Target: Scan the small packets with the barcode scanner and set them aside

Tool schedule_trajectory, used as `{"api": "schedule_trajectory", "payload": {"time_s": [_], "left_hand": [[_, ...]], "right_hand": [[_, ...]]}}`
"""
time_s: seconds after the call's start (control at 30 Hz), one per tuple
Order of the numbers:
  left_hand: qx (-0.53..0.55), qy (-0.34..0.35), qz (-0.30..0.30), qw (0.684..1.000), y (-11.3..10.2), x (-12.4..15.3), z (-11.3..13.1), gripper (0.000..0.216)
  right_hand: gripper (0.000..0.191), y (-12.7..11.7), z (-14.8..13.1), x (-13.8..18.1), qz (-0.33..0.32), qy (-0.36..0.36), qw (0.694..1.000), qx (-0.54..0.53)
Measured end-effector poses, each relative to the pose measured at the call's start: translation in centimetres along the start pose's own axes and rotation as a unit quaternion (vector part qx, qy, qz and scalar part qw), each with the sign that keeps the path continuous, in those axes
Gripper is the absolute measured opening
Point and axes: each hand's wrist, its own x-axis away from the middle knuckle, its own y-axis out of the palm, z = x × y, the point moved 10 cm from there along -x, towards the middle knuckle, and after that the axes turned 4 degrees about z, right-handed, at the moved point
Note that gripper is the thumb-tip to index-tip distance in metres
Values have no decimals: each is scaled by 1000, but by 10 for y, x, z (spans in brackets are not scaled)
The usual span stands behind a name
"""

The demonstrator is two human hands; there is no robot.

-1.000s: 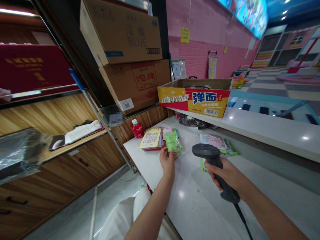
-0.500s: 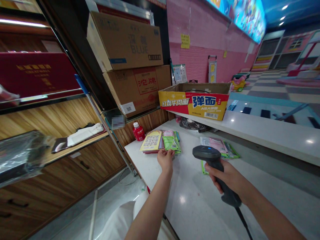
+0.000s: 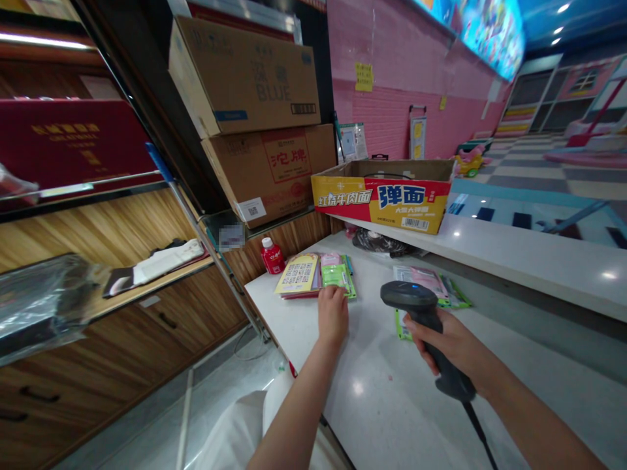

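My right hand [image 3: 448, 343] is closed round the handle of a black barcode scanner [image 3: 409, 295], which has a blue light on top and a cable at its base. At the near edge of a green and pink packet [image 3: 337, 271] is my left hand [image 3: 334, 314], fingers curled together; what lies under the fingertips is hidden. A yellow printed booklet [image 3: 298, 273] lies beside that packet, on a small stack. Beyond the scanner lie more pink and green packets [image 3: 443, 290], and a green-edged packet [image 3: 402, 324] shows partly behind my right hand.
A red bottle with a white cap [image 3: 272, 256] stands at the counter's [image 3: 372, 405] left edge. An open noodle carton [image 3: 382, 199] sits on the raised ledge [image 3: 509, 251]. Two stacked cardboard boxes [image 3: 274, 173] rise behind. A pole [image 3: 196, 225] leans at the left.
My left hand has shifted slightly right and its fingers have curled in at the packet's near edge. The scanner has stayed nearly in place in my right hand.
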Motion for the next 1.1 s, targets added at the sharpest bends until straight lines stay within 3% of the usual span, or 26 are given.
{"api": "schedule_trajectory", "payload": {"time_s": [0.13, 0.33, 0.53, 0.73, 0.83, 1.1], "left_hand": [[-79, 76, -108, 988, 28, 7, 15, 25], [-127, 89, -114, 981, 30, 10, 14, 24], [-89, 98, -120, 984, 29, 12, 36, 23], [45, 38, -214, 975, 79, 25, 71, 16], [111, -11, -197, 974, 96, 22, 75, 13], [183, -175, -74, 965, 119, -21, 50, 15]], "right_hand": [[37, -8, -4, 0, 33, -4, 999, -11], [37, -18, -11, 1, 44, 0, 999, -6], [34, -45, -20, -1, 91, -5, 996, -7], [34, -68, -26, 1, 117, -6, 992, -38], [34, -75, -29, 2, 133, -10, 990, -39], [36, -78, -35, 4, 138, -16, 989, -45]]}}
